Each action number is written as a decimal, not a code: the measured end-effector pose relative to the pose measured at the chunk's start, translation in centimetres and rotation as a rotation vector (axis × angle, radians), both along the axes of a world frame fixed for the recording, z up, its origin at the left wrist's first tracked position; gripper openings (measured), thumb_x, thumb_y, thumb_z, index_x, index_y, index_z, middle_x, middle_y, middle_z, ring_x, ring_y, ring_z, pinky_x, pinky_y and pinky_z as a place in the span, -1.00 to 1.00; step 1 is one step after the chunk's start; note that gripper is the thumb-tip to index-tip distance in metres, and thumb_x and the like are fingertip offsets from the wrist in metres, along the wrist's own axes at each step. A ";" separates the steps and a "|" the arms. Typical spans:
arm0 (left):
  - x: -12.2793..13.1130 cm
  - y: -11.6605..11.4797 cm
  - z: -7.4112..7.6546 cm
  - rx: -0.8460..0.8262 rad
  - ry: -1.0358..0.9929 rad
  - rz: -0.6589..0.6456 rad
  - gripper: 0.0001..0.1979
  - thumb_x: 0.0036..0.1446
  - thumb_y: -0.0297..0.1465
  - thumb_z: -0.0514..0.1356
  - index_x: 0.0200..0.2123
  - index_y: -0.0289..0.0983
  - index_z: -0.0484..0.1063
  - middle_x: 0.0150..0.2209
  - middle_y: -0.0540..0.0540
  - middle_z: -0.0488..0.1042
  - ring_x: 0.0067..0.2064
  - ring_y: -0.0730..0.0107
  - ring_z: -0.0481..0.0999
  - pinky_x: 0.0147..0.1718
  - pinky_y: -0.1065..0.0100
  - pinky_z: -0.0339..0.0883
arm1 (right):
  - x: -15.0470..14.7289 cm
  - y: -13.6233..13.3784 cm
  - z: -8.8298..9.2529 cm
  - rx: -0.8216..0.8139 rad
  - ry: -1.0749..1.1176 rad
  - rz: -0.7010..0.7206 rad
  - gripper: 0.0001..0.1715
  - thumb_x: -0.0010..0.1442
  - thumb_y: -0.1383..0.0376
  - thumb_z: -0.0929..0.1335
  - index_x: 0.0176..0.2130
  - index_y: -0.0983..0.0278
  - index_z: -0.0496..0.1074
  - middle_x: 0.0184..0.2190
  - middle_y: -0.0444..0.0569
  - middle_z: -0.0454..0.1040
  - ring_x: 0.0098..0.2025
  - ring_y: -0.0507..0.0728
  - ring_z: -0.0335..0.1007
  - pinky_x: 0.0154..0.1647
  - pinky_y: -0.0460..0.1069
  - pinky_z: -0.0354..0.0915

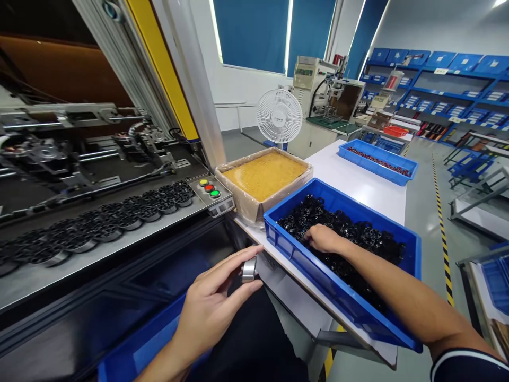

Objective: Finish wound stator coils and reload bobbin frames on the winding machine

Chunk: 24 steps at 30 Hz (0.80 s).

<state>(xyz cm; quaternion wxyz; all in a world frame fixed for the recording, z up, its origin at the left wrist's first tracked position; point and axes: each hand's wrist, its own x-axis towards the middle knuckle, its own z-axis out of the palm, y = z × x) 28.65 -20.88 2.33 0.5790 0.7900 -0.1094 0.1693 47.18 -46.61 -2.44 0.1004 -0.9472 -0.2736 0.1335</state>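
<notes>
Left hand (210, 304) pinches a silver metal ring (249, 269); to its right, the right hand (324, 239), grip unclear, apparently picks among black plastic parts (369, 234); lifting one likely needs untangling.

— What is standing near the white fan (279, 118)?
— To its right there is a cream-coloured machine (302, 94), and farther right, blue shelves (422, 69) with many boxes (442, 59).
— And behind it?
— Behind and above it hang blue blinds (254, 32).

fingertips of right hand (324, 239) hidden
</notes>
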 end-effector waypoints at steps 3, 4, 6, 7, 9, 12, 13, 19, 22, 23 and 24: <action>0.0 -0.5 0.5 -0.224 0.105 -0.016 -0.59 0.04 -0.47 0.38 -0.01 -0.09 0.55 -0.05 -0.02 0.61 -0.08 0.40 0.62 -0.07 0.51 0.48 | -2.5 0.8 3.3 0.246 -0.216 -0.016 -0.80 0.23 0.48 0.34 -0.11 0.42 0.46 -0.28 0.07 0.52 -0.23 0.10 0.47 -0.10 0.07 0.42; 0.0 -0.8 0.6 -0.305 0.139 -0.034 -0.60 0.02 -0.48 0.39 -0.04 -0.10 0.56 -0.09 -0.02 0.63 -0.11 0.40 0.63 -0.11 0.53 0.49 | -3.9 1.2 4.4 0.331 -0.283 -0.005 -0.77 0.27 0.45 0.32 -0.05 0.42 0.43 -0.24 0.10 0.52 -0.21 0.10 0.46 -0.09 0.06 0.42; 0.3 -1.3 0.6 -0.425 0.207 -0.079 -0.59 -0.04 -0.51 0.41 -0.07 -0.12 0.58 -0.11 -0.03 0.63 -0.13 0.40 0.64 -0.15 0.55 0.49 | -7.2 2.2 6.0 0.501 -0.377 0.078 -0.79 0.31 0.35 0.31 -0.05 0.36 0.41 -0.21 0.08 0.51 -0.16 0.09 0.45 -0.07 0.05 0.42; 0.4 -1.6 0.6 -0.467 0.239 -0.105 -0.58 -0.06 -0.52 0.43 -0.08 -0.13 0.59 -0.11 -0.04 0.63 -0.14 0.39 0.64 -0.15 0.55 0.49 | -8.9 2.7 6.5 0.624 -0.420 0.162 -0.84 0.29 0.34 0.34 -0.10 0.33 0.41 -0.23 0.04 0.52 -0.17 0.08 0.46 -0.09 0.02 0.43; 0.7 -2.3 0.5 -0.524 0.297 -0.161 -0.54 -0.12 -0.54 0.45 -0.09 -0.14 0.60 -0.09 -0.06 0.63 -0.14 0.37 0.64 -0.13 0.53 0.49 | -11.5 3.5 6.8 0.922 -0.475 0.359 -0.77 0.23 0.43 0.38 -0.08 0.32 0.39 -0.27 0.04 0.53 -0.20 0.09 0.48 -0.16 0.02 0.45; 0.9 -3.3 0.3 -0.568 0.313 -0.225 -0.51 -0.16 -0.58 0.46 -0.11 -0.11 0.61 -0.11 -0.05 0.63 -0.12 0.34 0.64 -0.10 0.50 0.49 | -13.1 4.2 6.1 1.066 -0.504 0.529 -0.63 0.18 0.54 0.37 -0.01 0.35 0.36 -0.28 0.07 0.54 -0.23 0.10 0.49 -0.17 0.04 0.48; 0.9 -3.5 0.2 -0.568 0.295 -0.232 -0.51 -0.15 -0.59 0.45 -0.12 -0.09 0.61 -0.12 -0.03 0.64 -0.12 0.34 0.64 -0.10 0.50 0.49 | -13.1 4.2 5.9 1.066 -0.506 0.551 -0.61 0.17 0.55 0.36 0.00 0.36 0.35 -0.27 0.08 0.54 -0.22 0.10 0.49 -0.15 0.04 0.49; 0.6 -3.7 0.1 -0.426 0.101 -0.141 -0.41 -0.18 -0.67 0.43 -0.11 0.04 0.60 -0.20 0.10 0.65 -0.20 0.45 0.65 -0.16 0.57 0.49 | -11.6 3.6 6.1 0.999 -0.572 0.516 -0.56 0.18 0.44 0.41 0.06 0.37 0.33 -0.20 0.11 0.45 -0.12 0.13 0.43 -0.13 0.05 0.46; 0.6 -3.6 0.1 -0.387 0.103 -0.115 -0.39 -0.22 -0.66 0.44 -0.11 0.04 0.60 -0.21 0.10 0.65 -0.24 0.45 0.65 -0.18 0.56 0.51 | -11.3 3.3 6.2 0.946 -0.568 0.557 -0.61 0.20 0.41 0.41 0.03 0.38 0.37 -0.15 0.14 0.43 -0.08 0.16 0.39 -0.10 0.09 0.43; 0.6 -3.6 0.1 -0.398 0.116 -0.120 -0.39 -0.23 -0.66 0.45 -0.12 0.03 0.61 -0.21 0.10 0.65 -0.24 0.43 0.66 -0.19 0.55 0.51 | -11.3 3.3 6.2 0.944 -0.570 0.575 -0.63 0.21 0.41 0.40 0.03 0.39 0.37 -0.14 0.15 0.43 -0.08 0.16 0.39 -0.09 0.11 0.42; 0.6 -3.6 0.2 -0.420 0.134 -0.131 -0.40 -0.24 -0.67 0.45 -0.13 0.02 0.61 -0.21 0.09 0.65 -0.23 0.41 0.66 -0.19 0.55 0.51 | -11.3 3.2 6.2 0.944 -0.577 0.591 -0.64 0.22 0.41 0.39 0.03 0.41 0.37 -0.14 0.17 0.43 -0.08 0.17 0.39 -0.09 0.11 0.42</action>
